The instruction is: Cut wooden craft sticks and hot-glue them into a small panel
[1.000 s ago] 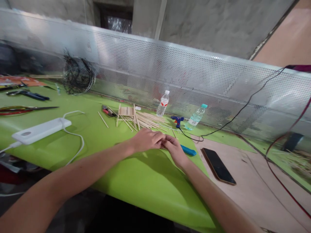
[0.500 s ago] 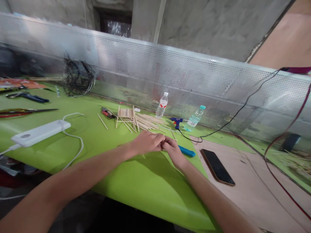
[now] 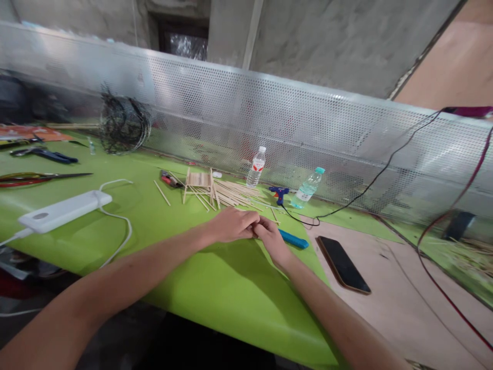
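Observation:
My left hand (image 3: 233,225) and my right hand (image 3: 271,237) meet over the green table (image 3: 231,288), fingers curled and touching. Whatever lies between the fingertips, if anything, is hidden. Just right of my right hand lies a blue-handled tool (image 3: 295,239), its other end out of sight behind the hand. Beyond my hands stands a small chair-like frame of thin sticks (image 3: 199,180), beside a spread of loose wooden sticks (image 3: 236,194). Red-handled pliers (image 3: 169,179) rest left of the frame. A blue glue gun (image 3: 280,194) stands behind my right hand, its black cord running right.
Two water bottles, one clear (image 3: 255,169) and one green-tinted (image 3: 308,189), stand near the perforated metal screen (image 3: 215,113). A phone (image 3: 342,264) lies at right. A white power strip (image 3: 65,210), shears (image 3: 42,177) and a wire coil (image 3: 125,123) occupy the left.
My hands stay together in nearly the same place, with the right hand shifted very slightly left. A little more of the blue handle shows. The rest looks unchanged.

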Demonstrator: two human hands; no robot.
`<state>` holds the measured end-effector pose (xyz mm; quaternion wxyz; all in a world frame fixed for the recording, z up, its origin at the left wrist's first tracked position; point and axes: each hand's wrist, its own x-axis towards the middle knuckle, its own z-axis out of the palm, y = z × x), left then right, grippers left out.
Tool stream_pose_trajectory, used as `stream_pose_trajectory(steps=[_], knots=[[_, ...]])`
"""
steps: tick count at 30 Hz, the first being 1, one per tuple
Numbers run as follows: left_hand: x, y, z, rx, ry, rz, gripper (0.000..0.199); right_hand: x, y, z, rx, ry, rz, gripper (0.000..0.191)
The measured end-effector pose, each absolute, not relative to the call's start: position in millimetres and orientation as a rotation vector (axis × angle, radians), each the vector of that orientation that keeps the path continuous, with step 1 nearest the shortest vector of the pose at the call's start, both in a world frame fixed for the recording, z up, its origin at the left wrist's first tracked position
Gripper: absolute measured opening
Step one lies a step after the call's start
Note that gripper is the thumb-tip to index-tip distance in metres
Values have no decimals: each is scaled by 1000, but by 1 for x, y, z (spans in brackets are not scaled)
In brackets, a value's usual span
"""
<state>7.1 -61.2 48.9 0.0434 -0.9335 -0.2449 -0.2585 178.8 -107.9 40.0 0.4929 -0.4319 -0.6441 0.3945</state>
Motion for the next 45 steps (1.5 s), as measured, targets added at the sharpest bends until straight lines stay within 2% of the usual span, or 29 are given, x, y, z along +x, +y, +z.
stream_pose_trajectory(steps=[5,13,18,27,45], knots=[[5,-63,46,-2877,-764,-827,12,182,-105,42,-1064,-1602,909,8],[5,-66,47,-2874,-751,-835,13,185,-111,47,-1069,-1582,937,4],[5,-65,49,-2855,-757,-811,9,187,-112,50,-1037,-1516,958,14],[6,-63,43,-2866,-705,-870,11,183,-114,46,-987,-1472,1015,23],[13,-66,39,-2774,-693,-813,22,181,-112,37,-991,-1546,948,24]])
